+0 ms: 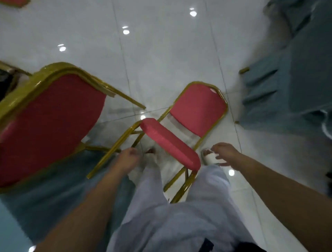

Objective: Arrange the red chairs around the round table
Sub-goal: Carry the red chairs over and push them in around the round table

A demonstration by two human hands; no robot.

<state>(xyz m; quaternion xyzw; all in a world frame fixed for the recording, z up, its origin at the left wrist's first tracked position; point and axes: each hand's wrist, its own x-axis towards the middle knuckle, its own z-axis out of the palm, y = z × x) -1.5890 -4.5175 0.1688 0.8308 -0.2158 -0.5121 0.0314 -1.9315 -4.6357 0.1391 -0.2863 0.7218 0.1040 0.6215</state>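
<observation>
White glossy floor tiles (161, 54) form the background. The left hand (128, 158) has its fingers curled beside a gold chair leg; blur prevents confirming any grip. The right hand (224, 152) is loosely spread and holds nothing. Between the hands, one red chair (197, 108) stands tilted at the person's feet. A second red chair (50, 122) lies to the left. A blue-grey tablecloth (296, 81) hangs at right.

Motion blur throughout: the red chair (53, 115) at 9 o'clock ran off the left edge, another chair (12, 2) at 11 was a corner sliver, grey-blue cloth (291, 81) at 3 was cropped right, and whether the left hand (128, 158) gripped the gold leg (110, 152) was unclear.
</observation>
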